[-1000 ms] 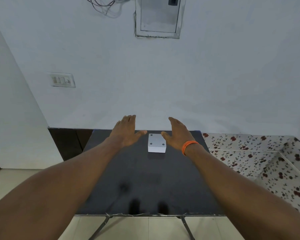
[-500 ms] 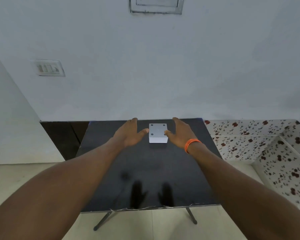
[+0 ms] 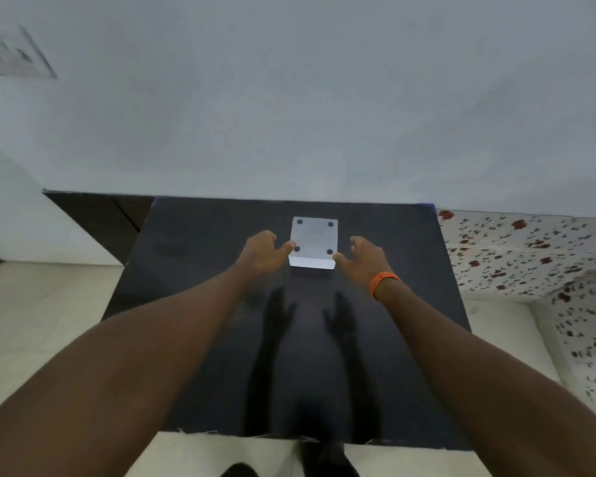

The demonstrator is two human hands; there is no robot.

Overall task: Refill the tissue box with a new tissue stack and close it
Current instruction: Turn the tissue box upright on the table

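Observation:
A small square white tissue box (image 3: 313,241) with a dark dot near each top corner sits at the far middle of the black table (image 3: 200,321). My left hand (image 3: 260,253) is at its left side, thumb tip touching the box's near left corner, fingers curled and apart. My right hand (image 3: 362,258) is at its right side, thumb at the near right corner, fingers spread. An orange band circles my right wrist. Neither hand holds the box. No tissue stack is in view.
The table stands against a white wall. A patterned floral surface (image 3: 530,253) lies to its right, and a dark low panel (image 3: 97,218) to its left. Pale floor tiles surround the table. A wall switch plate (image 3: 14,53) is at upper left.
The view has tilted down, so more of the table shows. Both hands have lowered and closed in until their thumbs reach the box's near corners.

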